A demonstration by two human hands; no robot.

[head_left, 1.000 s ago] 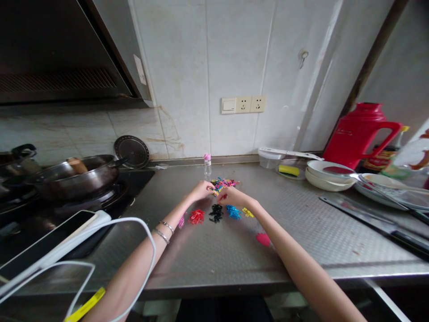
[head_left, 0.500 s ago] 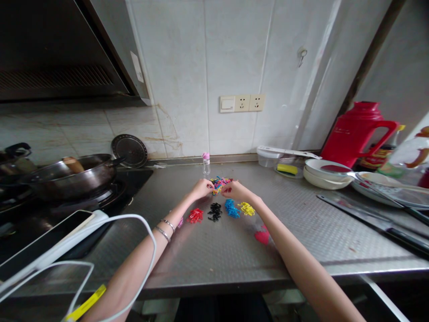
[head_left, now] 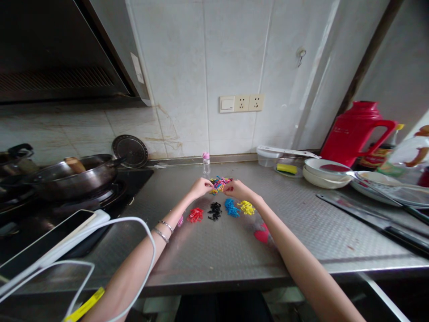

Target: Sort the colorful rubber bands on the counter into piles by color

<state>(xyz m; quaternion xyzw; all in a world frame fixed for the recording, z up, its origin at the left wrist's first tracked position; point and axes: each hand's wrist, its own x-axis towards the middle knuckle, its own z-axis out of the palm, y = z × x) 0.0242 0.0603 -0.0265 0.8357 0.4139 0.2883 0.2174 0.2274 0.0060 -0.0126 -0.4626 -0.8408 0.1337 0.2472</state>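
- Take the black pile (head_left: pixel 215 211) on the bench (head_left: pixel 201 264) as your clock centre.
- At four, one pinkish-red object lies (head_left: pixel 262 233) partly behind your right forearm (head_left: pixel 288 241); I cannot tell what.
- Five single-colour piles sit apart, apparently so colours stay unmixed: one pink (head_left: pixel 180 221) at eight, partly hidden; one red (head_left: pixel 195 215) at nine; the black; one blue (head_left: pixel 232 208) and one yellow (head_left: pixel 246 207) at three. Pieces are too small to count.
- Your left hand (head_left: pixel 201 186) at eleven and right hand (head_left: pixel 237 190) at one flank one mixed-colour heap (head_left: pixel 220 183) at twelve, probably for reach from both sides. Fingers curl; whether they grip anything, I cannot tell.
- Beyond, one bottle (head_left: pixel 206 165) stands upright, presumably out of your way.
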